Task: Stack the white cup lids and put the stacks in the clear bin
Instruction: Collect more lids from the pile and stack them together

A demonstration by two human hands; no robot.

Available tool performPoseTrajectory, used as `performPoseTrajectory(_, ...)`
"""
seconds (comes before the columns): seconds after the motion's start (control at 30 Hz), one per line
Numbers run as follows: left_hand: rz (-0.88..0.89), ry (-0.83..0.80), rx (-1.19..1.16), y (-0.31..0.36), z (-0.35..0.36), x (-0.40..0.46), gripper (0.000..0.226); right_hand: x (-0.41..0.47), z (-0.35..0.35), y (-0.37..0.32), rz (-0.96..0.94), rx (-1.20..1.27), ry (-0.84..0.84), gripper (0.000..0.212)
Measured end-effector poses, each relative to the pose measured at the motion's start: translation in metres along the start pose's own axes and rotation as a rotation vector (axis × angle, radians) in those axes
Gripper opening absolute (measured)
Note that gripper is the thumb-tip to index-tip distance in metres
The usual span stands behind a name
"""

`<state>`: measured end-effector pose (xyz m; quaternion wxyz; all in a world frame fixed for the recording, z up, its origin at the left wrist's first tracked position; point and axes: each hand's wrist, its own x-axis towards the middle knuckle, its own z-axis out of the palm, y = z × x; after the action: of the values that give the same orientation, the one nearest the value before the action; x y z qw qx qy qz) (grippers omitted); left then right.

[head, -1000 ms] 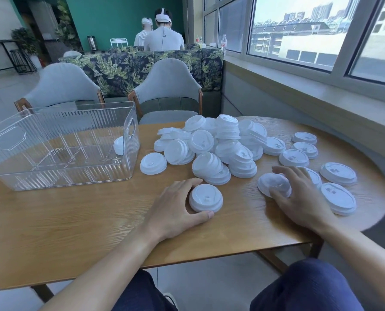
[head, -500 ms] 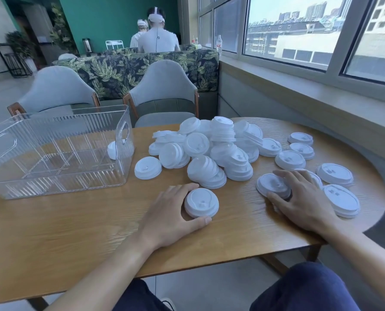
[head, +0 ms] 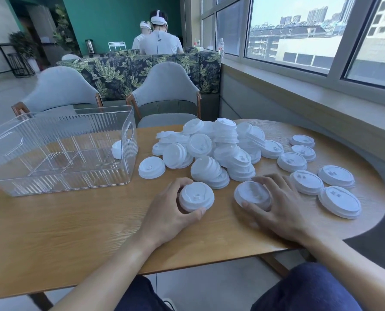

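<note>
Left hand: the left hand (head: 169, 212) sits low at centre of the frame, thumb and fingers curled round a short stack of lids (head: 196, 197), gripping it at the sides while it rests on the table (head: 74, 232).
Right hand: the right hand (head: 281, 207) lies just right of centre, fingers spread and curled over the far edge of a second lid stack (head: 252, 194), thumb pressed to its near edge; this stack looks tilted toward the camera and is a little blurred.
Gap between the stacks: the two held stacks are near each other but apart, with bare wood between them.
Lid heap: a loose pile of white lids (head: 220, 149) fills the middle of the frame, just beyond both hands; some lean on edge, some are already nested in short stacks.
Single lid: one lid (head: 151, 167) lies flat left of the heap, between it and the bin.
Scattered lids: more lids (head: 339, 202) lie flat on the right side of the table, well apart from the bin.
Clear bin: the ribbed clear bin (head: 59, 176) stands at the left of the frame on the table; one white lid (head: 118, 149) shows through its right end wall, though whether it is inside or behind I cannot tell.
Chairs: two grey chairs (head: 164, 86) stand behind the table, in the upper middle.
Background: two people (head: 160, 39) sit with their backs turned beyond a leaf-print sofa (head: 119, 70) at the top centre.
Window: a window (head: 299, 30) runs along the upper right.
</note>
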<state>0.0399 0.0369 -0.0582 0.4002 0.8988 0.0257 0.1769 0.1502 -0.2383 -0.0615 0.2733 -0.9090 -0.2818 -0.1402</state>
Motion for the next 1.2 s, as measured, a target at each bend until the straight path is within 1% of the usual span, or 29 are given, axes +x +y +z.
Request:
performPoseTrajectory(0.17,-0.005,0.079,-0.125,-0.001,-0.001,-0.001,0.064,-0.002,0.018,-0.027,-0.07,0.089,-0.064,0.064)
performPoseTrajectory(0.33,-0.003,0.124,-0.167,0.002,-0.004,-0.002,0.055,0.001,0.03,-0.056,-0.104,0.08,-0.127,0.071)
performPoseTrajectory(0.47,0.002,0.13,-0.18,0.003,-0.004,-0.001,0.051,0.006,0.038,-0.077,-0.149,0.059,-0.135,0.054)
performPoseTrajectory(0.6,0.007,0.119,-0.158,0.002,-0.003,-0.002,0.053,0.01,0.044,-0.087,-0.161,0.071,-0.151,0.07)
performPoseTrajectory(0.7,0.017,0.108,-0.122,0.0,-0.002,-0.002,0.058,0.01,0.043,-0.087,-0.158,0.07,-0.15,0.075)
performPoseTrajectory(0.8,0.03,0.095,-0.095,0.0,-0.002,-0.003,0.059,0.009,0.04,-0.08,-0.127,0.121,-0.149,0.082)
performPoseTrajectory(0.83,0.034,0.092,-0.088,0.0,-0.002,-0.003,0.06,0.008,0.038,-0.077,-0.116,0.156,-0.158,0.08)
performPoseTrajectory(0.93,0.041,0.065,-0.064,0.0,-0.002,-0.005,0.062,0.006,0.035,-0.063,-0.085,0.299,-0.175,0.065)
performPoseTrajectory(1.07,0.039,-0.024,0.025,0.004,0.0,-0.007,0.068,0.002,0.031,-0.046,0.007,0.476,-0.127,0.06)
performPoseTrajectory(1.2,0.052,-0.072,0.143,0.007,0.001,-0.009,0.074,0.0,0.03,-0.046,0.034,0.58,-0.095,0.048)
